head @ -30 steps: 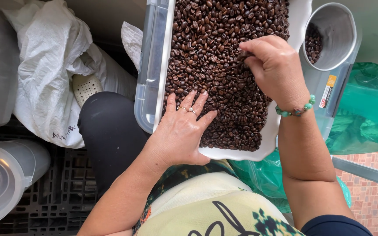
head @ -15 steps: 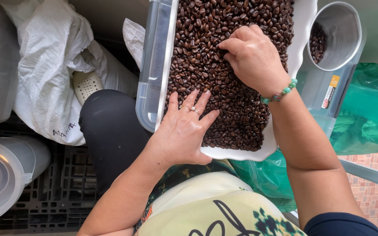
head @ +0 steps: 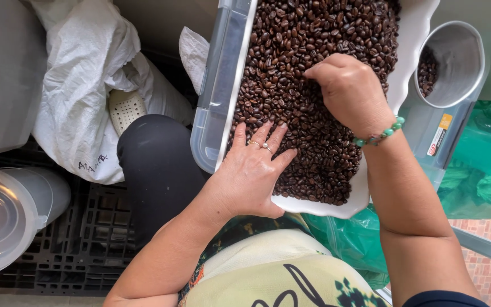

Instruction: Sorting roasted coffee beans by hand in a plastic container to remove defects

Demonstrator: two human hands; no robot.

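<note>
Dark roasted coffee beans (head: 313, 68) fill one white tray (head: 413, 51), where the left hand (head: 254, 173) lies flat, fingers spread, at six o'clock, the right hand (head: 350, 91) pinches beans mid-tray, and one metal cup (head: 456, 62) stands at three o'clock.

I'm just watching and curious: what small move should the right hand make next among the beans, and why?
Probably lift and carry its pinch to the metal cup. The right hand has its fingers bunched on the coffee beans, the cup holds a few beans, and the left hand lies flat on the tray.
</note>
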